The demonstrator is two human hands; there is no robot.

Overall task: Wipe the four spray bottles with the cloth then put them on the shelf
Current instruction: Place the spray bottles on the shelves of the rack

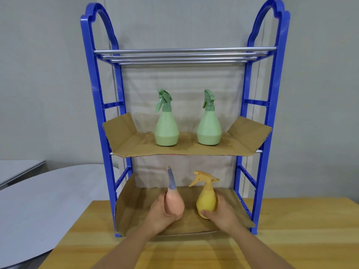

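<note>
A blue plastic shelf point(272, 113) stands on the wooden table. Two green spray bottles point(166, 131) point(209, 129) stand upright on its cardboard-lined middle tier. My left hand point(162, 213) grips a pink bottle point(174, 202) with a grey pointed cap, tilted slightly left, over the bottom tier. My right hand point(219, 214) holds a yellow spray bottle point(206, 200) upright beside it, its trigger nozzle pointing left. Both bottles sit low on the bottom cardboard point(136, 210). No cloth is in view.
The top tier is made of metal rods point(184, 55). The wooden table point(291, 239) extends in front of the shelf. A round grey table point(38, 200) stands to the left. A pale wall is behind the shelf.
</note>
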